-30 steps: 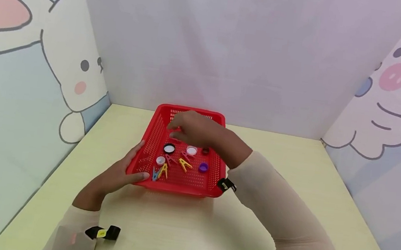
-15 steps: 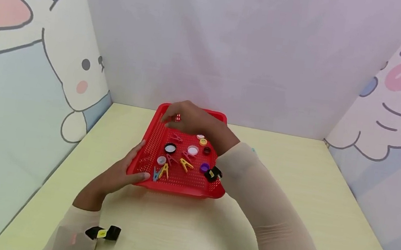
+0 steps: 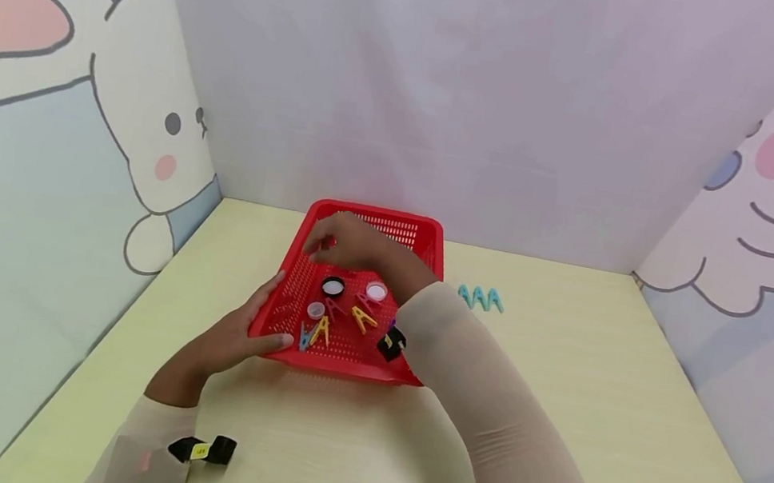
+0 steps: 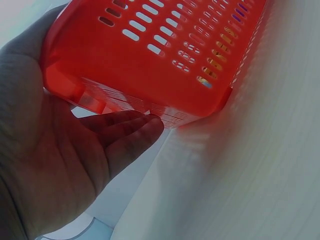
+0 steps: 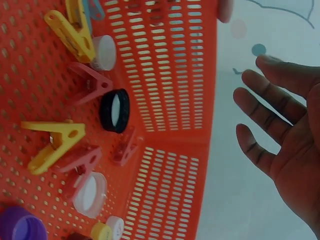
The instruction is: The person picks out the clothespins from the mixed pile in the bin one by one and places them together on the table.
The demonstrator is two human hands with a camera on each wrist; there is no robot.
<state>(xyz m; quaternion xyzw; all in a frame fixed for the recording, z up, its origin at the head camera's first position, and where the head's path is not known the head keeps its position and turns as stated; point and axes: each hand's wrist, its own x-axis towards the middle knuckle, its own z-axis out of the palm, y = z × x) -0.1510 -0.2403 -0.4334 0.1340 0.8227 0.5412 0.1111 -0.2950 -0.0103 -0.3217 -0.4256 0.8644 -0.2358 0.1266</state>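
My left hand (image 3: 230,339) grips the near left corner of a red perforated plastic basket (image 3: 376,210), thumb over the rim and fingers along the outside wall. My right hand (image 3: 347,241) hovers above the basket's left side, fingers loosely bent; in the right wrist view nothing is in it. Inside the basket lie yellow clothespins (image 5: 60,129), pink-red clothespins (image 5: 89,82), a blue clothespin (image 3: 305,338), a black-rimmed cap (image 5: 106,112), a small white cap (image 5: 104,52), a clear-rimmed round lid (image 5: 90,195) and a purple cap (image 5: 20,227).
Three teal clothespins (image 3: 479,297) lie in a row on the pale wooden table (image 3: 561,359), right of the basket. A grey-white wall (image 3: 412,99) rises behind, with cartoon-printed panels at both sides. My right sleeve (image 3: 477,390) covers the basket's near right corner.
My right hand has shifted left above the basket, rising and then lowering. My sleeve has moved left too, uncovering the teal clothespins. The left hand keeps its grip on the basket.
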